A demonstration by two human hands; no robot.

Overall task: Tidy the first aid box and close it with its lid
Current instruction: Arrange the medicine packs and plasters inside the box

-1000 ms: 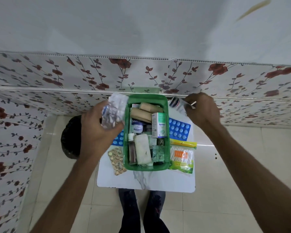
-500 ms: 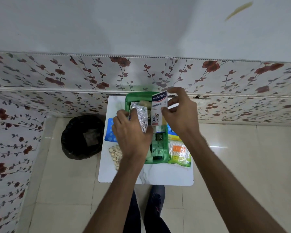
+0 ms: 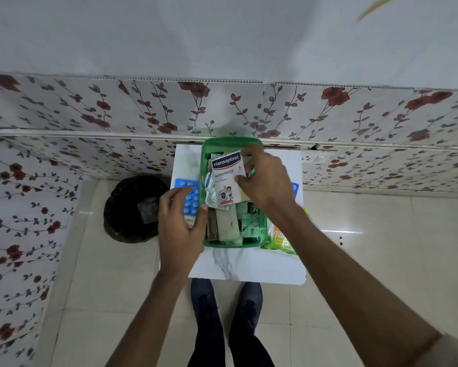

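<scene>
The green first aid box (image 3: pixel 232 141) stands open on a small white marble-look table (image 3: pixel 249 266). My right hand (image 3: pixel 267 181) grips a white and blue Hansaplast plaster packet (image 3: pixel 226 176) and holds it upright over the far half of the box. A crumpled silver foil strip (image 3: pixel 209 192) lies in the box beside the packet. My left hand (image 3: pixel 179 223) hovers at the box's left wall with fingers spread and nothing in it, over a blue blister pack (image 3: pixel 188 193). A beige bandage roll (image 3: pixel 228 223) and a green blister strip (image 3: pixel 251 225) fill the near half. No lid is visible.
A green cotton-bud packet (image 3: pixel 278 239) lies right of the box, partly under my right forearm, and a second blue blister pack (image 3: pixel 294 188) peeks out behind it. A black bin (image 3: pixel 132 207) stands on the floor left of the table. The floral wall runs directly behind.
My left hand brought the silver foil strip from the left into the box, released it and drew back to the left wall. My right hand carried the plaster packet from the far right over the box.
</scene>
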